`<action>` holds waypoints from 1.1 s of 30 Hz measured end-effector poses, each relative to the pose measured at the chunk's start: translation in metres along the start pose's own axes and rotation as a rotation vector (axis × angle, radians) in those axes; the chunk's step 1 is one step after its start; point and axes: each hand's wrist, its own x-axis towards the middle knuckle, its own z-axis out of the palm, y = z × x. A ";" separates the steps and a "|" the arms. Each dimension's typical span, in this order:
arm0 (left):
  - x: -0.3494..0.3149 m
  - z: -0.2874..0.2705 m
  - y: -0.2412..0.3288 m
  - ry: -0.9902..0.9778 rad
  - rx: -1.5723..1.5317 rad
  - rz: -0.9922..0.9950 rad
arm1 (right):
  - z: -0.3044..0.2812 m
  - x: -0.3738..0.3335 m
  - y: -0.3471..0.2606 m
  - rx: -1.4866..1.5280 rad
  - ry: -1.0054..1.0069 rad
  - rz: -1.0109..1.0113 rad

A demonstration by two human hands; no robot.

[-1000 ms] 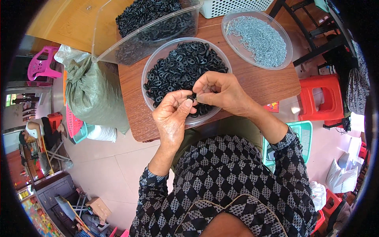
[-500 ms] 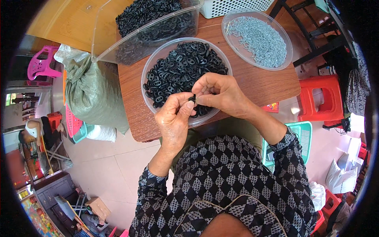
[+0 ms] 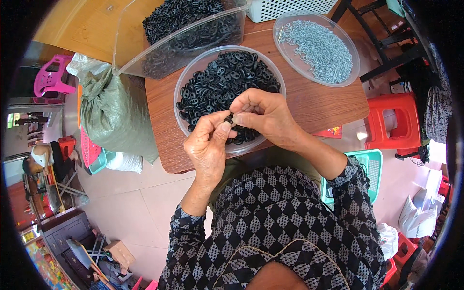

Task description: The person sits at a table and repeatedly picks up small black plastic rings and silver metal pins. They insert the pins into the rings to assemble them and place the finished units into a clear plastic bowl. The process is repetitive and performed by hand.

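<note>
Over the near part of a round clear tub (image 3: 181, 121) my two hands meet, fingertips together. My left hand (image 3: 209, 140) pinches a small black plastic piece (image 3: 231, 117), mostly covered by the fingers. From the other side my right hand (image 3: 266, 116) closes thumb and forefinger at that same piece; whether a screw is between them cannot be made out. Black oval pieces with two holes (image 3: 227, 79) heap up in the tub below. To the right, a shallow round plastic lid (image 3: 355, 72) carries a pile of small silver screws (image 3: 316, 50).
A large clear bin (image 3: 179, 38) of black pieces stands behind the tub on the brown wooden table (image 3: 164, 154), beside a white perforated basket (image 3: 285, 7). Left is a green woven sack (image 3: 113, 116). A red stool (image 3: 394, 121) and a green basket (image 3: 372, 169) are at right.
Both hands have shifted slightly left. My right thumb and forefinger have come closer onto the piece, and the left hand has tilted, covering more of it.
</note>
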 end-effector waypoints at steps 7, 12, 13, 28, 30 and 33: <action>-0.002 -0.001 -0.002 0.018 0.028 0.004 | 0.006 -0.004 0.001 -0.033 0.025 -0.034; -0.003 -0.001 0.000 0.049 0.055 -0.012 | 0.012 -0.005 -0.002 -0.135 0.086 -0.062; -0.003 -0.001 -0.001 0.045 0.051 -0.007 | 0.012 -0.005 -0.002 -0.176 0.098 -0.075; 0.002 -0.005 -0.009 0.043 0.253 0.163 | 0.021 0.009 0.009 -0.610 0.093 -0.423; 0.003 -0.009 -0.010 0.024 0.275 0.158 | 0.019 0.010 0.008 -0.615 0.072 -0.422; 0.006 -0.013 -0.006 0.082 0.114 0.109 | 0.011 0.008 -0.002 -0.685 0.080 -0.491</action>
